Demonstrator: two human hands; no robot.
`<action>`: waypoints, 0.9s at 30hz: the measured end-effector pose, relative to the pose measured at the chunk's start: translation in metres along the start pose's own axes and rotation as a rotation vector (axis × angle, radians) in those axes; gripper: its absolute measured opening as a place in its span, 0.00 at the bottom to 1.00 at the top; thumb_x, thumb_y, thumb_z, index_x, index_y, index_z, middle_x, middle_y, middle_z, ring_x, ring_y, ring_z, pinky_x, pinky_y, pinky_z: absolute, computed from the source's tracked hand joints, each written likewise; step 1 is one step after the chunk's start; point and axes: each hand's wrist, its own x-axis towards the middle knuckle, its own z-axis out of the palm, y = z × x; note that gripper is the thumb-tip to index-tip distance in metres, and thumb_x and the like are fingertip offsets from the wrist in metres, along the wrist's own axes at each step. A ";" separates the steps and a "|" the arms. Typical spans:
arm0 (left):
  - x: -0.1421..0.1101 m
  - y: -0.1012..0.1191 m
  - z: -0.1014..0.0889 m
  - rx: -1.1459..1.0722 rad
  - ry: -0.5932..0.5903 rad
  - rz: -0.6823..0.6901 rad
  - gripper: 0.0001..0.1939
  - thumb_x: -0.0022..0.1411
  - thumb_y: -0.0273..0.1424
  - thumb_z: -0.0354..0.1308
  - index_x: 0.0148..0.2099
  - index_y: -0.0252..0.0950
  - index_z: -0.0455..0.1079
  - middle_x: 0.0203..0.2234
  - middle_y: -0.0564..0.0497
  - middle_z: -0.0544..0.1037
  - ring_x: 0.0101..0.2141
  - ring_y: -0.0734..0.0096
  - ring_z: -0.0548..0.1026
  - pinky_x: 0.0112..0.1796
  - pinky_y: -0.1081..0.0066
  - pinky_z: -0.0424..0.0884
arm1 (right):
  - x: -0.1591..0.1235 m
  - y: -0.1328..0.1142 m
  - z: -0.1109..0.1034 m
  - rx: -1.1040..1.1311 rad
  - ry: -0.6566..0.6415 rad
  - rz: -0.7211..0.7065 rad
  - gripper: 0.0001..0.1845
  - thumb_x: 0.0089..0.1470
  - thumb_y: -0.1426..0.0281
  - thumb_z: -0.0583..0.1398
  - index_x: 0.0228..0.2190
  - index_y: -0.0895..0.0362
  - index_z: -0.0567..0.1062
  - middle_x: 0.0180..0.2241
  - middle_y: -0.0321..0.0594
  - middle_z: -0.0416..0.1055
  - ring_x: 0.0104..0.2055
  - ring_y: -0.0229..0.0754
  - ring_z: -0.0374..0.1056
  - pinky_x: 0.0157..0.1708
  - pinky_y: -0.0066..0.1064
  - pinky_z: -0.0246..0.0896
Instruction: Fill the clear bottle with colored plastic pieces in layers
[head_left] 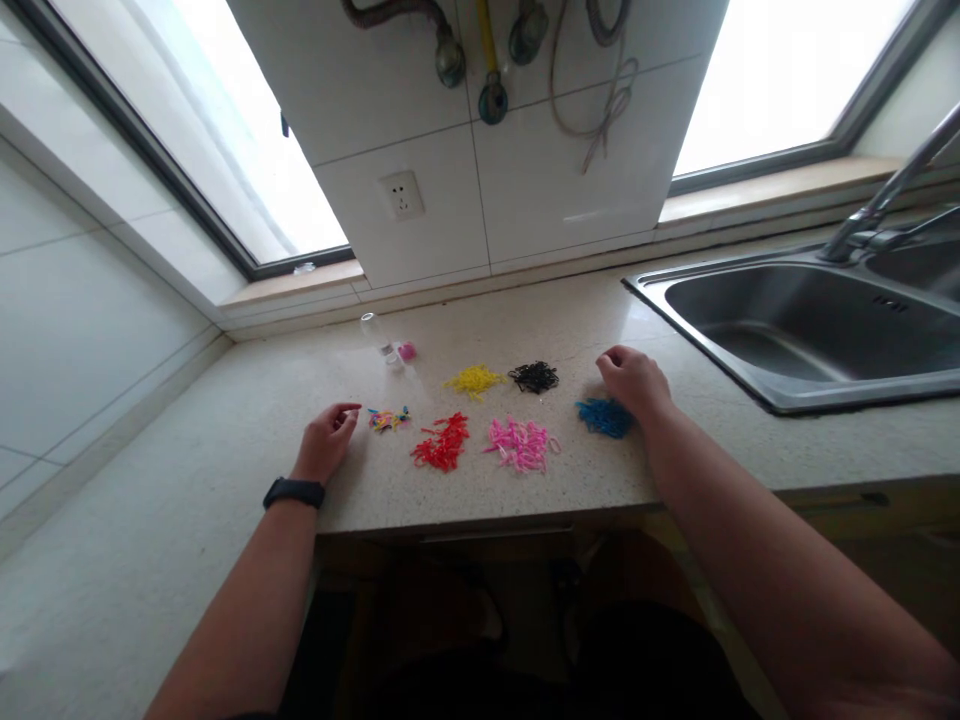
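Small loops that look like rubber bands lie in separate colour heaps on the counter. My left hand, wearing a dark wristband, rests beside a small mixed-colour heap. Its fingers are curled, thumb near index finger; anything between them is too small to make out. My right hand is closed, just above and right of the blue heap, and its fingertips are turned down, hiding any contents. Between the hands lie a red heap, a pink heap, a yellow heap and a black heap.
A clear container and a pink piece lie behind the mixed heap. At right, a steel sink with a faucet is set into the stone counter. A tiled wall with a socket stands behind.
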 end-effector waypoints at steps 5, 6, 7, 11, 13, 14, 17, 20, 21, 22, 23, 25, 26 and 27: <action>0.011 -0.010 0.001 0.144 -0.093 0.052 0.23 0.63 0.43 0.51 0.56 0.40 0.73 0.29 0.51 0.76 0.26 0.69 0.71 0.31 0.72 0.64 | 0.000 0.001 0.003 -0.008 0.011 -0.017 0.16 0.54 0.60 0.55 0.35 0.54 0.80 0.34 0.47 0.78 0.36 0.49 0.71 0.33 0.35 0.58; 0.013 -0.011 0.001 0.175 -0.099 0.048 0.23 0.64 0.43 0.51 0.56 0.41 0.73 0.30 0.50 0.78 0.27 0.69 0.72 0.32 0.72 0.64 | 0.000 0.001 0.003 -0.011 0.010 -0.018 0.16 0.53 0.60 0.55 0.35 0.54 0.80 0.34 0.46 0.78 0.36 0.49 0.71 0.33 0.35 0.58; 0.014 -0.013 0.001 0.201 -0.103 0.041 0.22 0.64 0.43 0.51 0.55 0.42 0.74 0.32 0.49 0.78 0.28 0.68 0.73 0.32 0.71 0.64 | 0.000 0.001 0.003 -0.016 0.010 -0.017 0.16 0.53 0.60 0.55 0.35 0.54 0.80 0.34 0.46 0.78 0.36 0.48 0.70 0.33 0.35 0.58; 0.016 -0.015 0.002 0.229 -0.095 0.031 0.18 0.65 0.43 0.52 0.49 0.43 0.77 0.32 0.49 0.80 0.31 0.65 0.76 0.33 0.71 0.64 | -0.001 0.000 0.002 -0.018 0.006 -0.011 0.16 0.53 0.59 0.56 0.34 0.54 0.80 0.32 0.45 0.78 0.34 0.48 0.70 0.32 0.35 0.57; 0.016 -0.016 0.002 0.217 -0.083 0.030 0.17 0.65 0.43 0.52 0.48 0.43 0.77 0.32 0.50 0.79 0.31 0.65 0.76 0.33 0.70 0.64 | -0.002 0.000 0.002 0.006 0.003 -0.013 0.16 0.53 0.60 0.56 0.34 0.54 0.80 0.31 0.44 0.77 0.33 0.47 0.70 0.32 0.34 0.57; 0.016 -0.016 0.003 0.212 -0.079 0.029 0.17 0.65 0.43 0.52 0.48 0.43 0.77 0.31 0.50 0.79 0.31 0.65 0.76 0.33 0.70 0.64 | -0.002 0.000 0.001 0.020 0.002 -0.014 0.16 0.53 0.60 0.56 0.34 0.54 0.80 0.31 0.44 0.77 0.32 0.46 0.70 0.31 0.34 0.57; 0.016 -0.015 0.004 0.217 -0.068 0.016 0.17 0.65 0.43 0.53 0.49 0.44 0.76 0.31 0.50 0.79 0.31 0.66 0.76 0.33 0.71 0.65 | -0.002 0.002 0.001 0.047 0.003 -0.019 0.16 0.52 0.60 0.55 0.33 0.54 0.80 0.29 0.43 0.77 0.30 0.45 0.69 0.30 0.33 0.56; 0.016 -0.015 0.005 0.242 -0.060 0.006 0.16 0.64 0.43 0.53 0.46 0.44 0.78 0.32 0.50 0.80 0.31 0.66 0.76 0.33 0.71 0.65 | -0.002 0.004 0.001 0.059 -0.002 -0.033 0.16 0.52 0.59 0.56 0.32 0.54 0.80 0.28 0.43 0.76 0.29 0.44 0.69 0.28 0.33 0.55; 0.016 -0.014 0.005 0.246 -0.059 0.006 0.15 0.64 0.43 0.53 0.45 0.44 0.78 0.32 0.51 0.80 0.32 0.65 0.76 0.33 0.71 0.65 | -0.001 0.004 0.001 0.064 -0.002 -0.037 0.16 0.52 0.60 0.56 0.31 0.55 0.80 0.28 0.43 0.76 0.29 0.44 0.69 0.28 0.33 0.55; 0.016 -0.014 0.005 0.247 -0.059 0.006 0.15 0.64 0.43 0.53 0.45 0.44 0.78 0.32 0.51 0.80 0.32 0.65 0.76 0.33 0.71 0.65 | -0.001 0.005 0.001 0.069 -0.002 -0.039 0.16 0.52 0.60 0.56 0.31 0.55 0.79 0.28 0.42 0.76 0.29 0.44 0.69 0.28 0.33 0.55; 0.015 -0.014 0.005 0.246 -0.061 0.003 0.15 0.64 0.43 0.53 0.45 0.44 0.78 0.32 0.51 0.80 0.32 0.65 0.76 0.32 0.71 0.66 | -0.001 0.005 0.002 0.073 0.000 -0.040 0.15 0.52 0.60 0.56 0.31 0.55 0.79 0.28 0.42 0.76 0.29 0.44 0.69 0.29 0.33 0.55; 0.015 -0.013 0.004 0.243 -0.071 -0.001 0.16 0.64 0.43 0.53 0.46 0.44 0.78 0.32 0.51 0.81 0.32 0.65 0.77 0.32 0.72 0.66 | -0.001 0.006 0.002 0.075 0.001 -0.039 0.15 0.52 0.60 0.56 0.32 0.55 0.79 0.29 0.42 0.77 0.29 0.43 0.69 0.29 0.32 0.55; 0.015 -0.012 0.004 0.243 -0.077 0.000 0.16 0.64 0.43 0.53 0.47 0.44 0.77 0.32 0.51 0.81 0.32 0.65 0.77 0.33 0.72 0.66 | -0.001 0.006 0.002 0.074 0.001 -0.039 0.16 0.52 0.59 0.56 0.32 0.55 0.79 0.29 0.43 0.77 0.29 0.43 0.69 0.29 0.32 0.55; 0.015 -0.012 0.004 0.245 -0.084 0.002 0.17 0.64 0.44 0.53 0.48 0.45 0.77 0.32 0.51 0.81 0.32 0.66 0.77 0.33 0.72 0.66 | -0.001 0.006 0.002 0.071 0.000 -0.039 0.16 0.53 0.59 0.56 0.32 0.55 0.79 0.30 0.43 0.77 0.29 0.43 0.69 0.29 0.32 0.55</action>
